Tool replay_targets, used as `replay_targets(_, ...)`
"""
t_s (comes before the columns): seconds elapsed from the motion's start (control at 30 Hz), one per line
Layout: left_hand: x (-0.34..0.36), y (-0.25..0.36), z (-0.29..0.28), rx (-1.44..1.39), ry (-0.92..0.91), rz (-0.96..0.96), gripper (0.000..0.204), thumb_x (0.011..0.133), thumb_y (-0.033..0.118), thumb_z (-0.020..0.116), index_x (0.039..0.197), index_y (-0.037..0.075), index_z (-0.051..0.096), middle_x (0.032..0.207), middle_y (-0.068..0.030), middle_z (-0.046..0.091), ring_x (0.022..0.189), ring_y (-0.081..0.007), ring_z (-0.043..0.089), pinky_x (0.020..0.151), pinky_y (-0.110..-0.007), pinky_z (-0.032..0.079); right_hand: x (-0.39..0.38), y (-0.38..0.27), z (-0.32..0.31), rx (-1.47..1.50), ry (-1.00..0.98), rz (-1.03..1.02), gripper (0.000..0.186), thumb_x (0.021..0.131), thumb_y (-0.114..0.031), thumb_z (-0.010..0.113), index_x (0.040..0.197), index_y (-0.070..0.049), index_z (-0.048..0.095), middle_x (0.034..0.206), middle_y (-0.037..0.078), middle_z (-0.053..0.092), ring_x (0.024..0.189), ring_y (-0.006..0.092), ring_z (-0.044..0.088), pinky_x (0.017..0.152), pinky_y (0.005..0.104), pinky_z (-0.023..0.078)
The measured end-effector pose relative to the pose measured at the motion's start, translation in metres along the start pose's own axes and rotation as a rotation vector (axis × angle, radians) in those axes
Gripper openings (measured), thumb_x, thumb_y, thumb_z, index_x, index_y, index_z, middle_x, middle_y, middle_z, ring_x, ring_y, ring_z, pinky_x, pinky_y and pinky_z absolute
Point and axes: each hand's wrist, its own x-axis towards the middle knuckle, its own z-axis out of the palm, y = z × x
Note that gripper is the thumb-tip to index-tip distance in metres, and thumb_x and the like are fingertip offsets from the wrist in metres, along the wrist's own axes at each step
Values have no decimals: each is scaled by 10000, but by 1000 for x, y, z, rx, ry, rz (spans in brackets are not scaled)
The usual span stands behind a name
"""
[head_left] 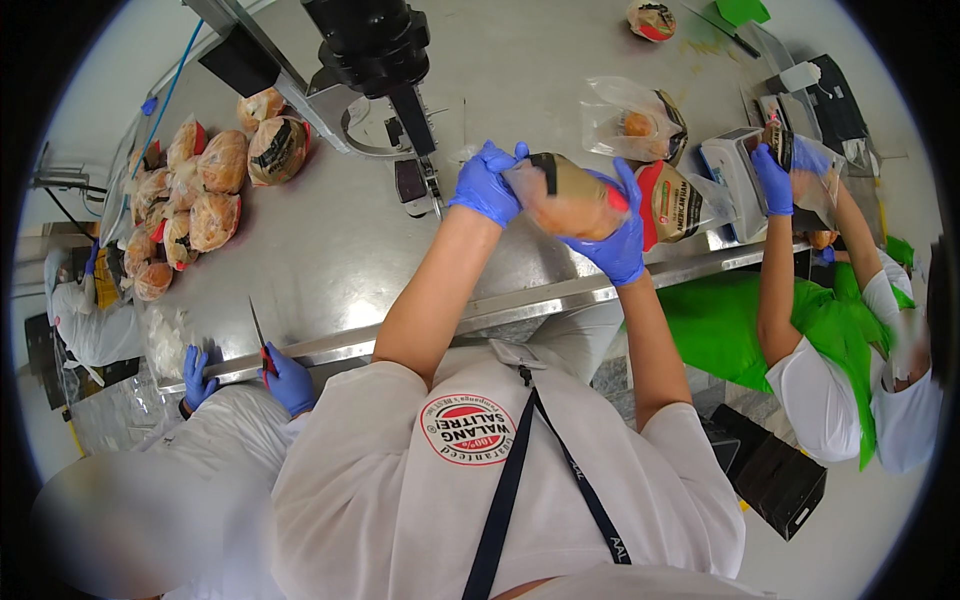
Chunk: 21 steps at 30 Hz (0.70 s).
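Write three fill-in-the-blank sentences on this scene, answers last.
1. The left hand and right hand, holding one wrapped package, both wear blue ____.
2. The pile of packages on the table lies on the picture's ____ side.
3. The nearest co-worker on the right wears a bright ____ apron.

Missing words: gloves; left; green.

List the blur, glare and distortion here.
Head view: the bagged meat between left hand and right hand looks smeared, perhaps by motion; head view: soft, pale glare on the steel table; head view: the lower-left co-worker's head is heavily blurred; head view: fisheye bending toward the rim, black corners.
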Motion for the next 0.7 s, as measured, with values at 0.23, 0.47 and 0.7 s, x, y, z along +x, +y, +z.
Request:
replay_targets(0.23, -23, 22, -27, 233, -512, 162, 291, 941, 171, 365, 654, 133, 399, 616, -3, 433, 601, -160, 438, 882, -307, 400, -4, 25, 12, 360, -523, 345, 922, 676, -79, 746, 1378, -51, 149, 1375, 122, 308, 1230, 248, 388, 1022, 368, 336)
replay_targets(0.47, -37, 27, -98, -109, -258, 141, 142, 913, 147, 424, 795, 105, 491, 701, -34, 523, 753, -166, 539, 803, -324, 450, 10, -25, 31, 395, -275, 175, 1113, 529, -201, 844, 1395, -95, 153, 1328, 124, 376, 1221, 238, 391, 1030, 374, 318)
replay_targets(0.7, -82, 42, -63, -71, -86, 49, 71, 896, 144, 468, 854, 91, 488, 748, -19, 545, 796, -156, 548, 816, -323, 455, 10, -15, 63, 1063, -263, 697, 793, 665, -246, 722, 1328, -68, 326, 1207, 103, 503, 1101, 233, 510, 942, 376, 421)
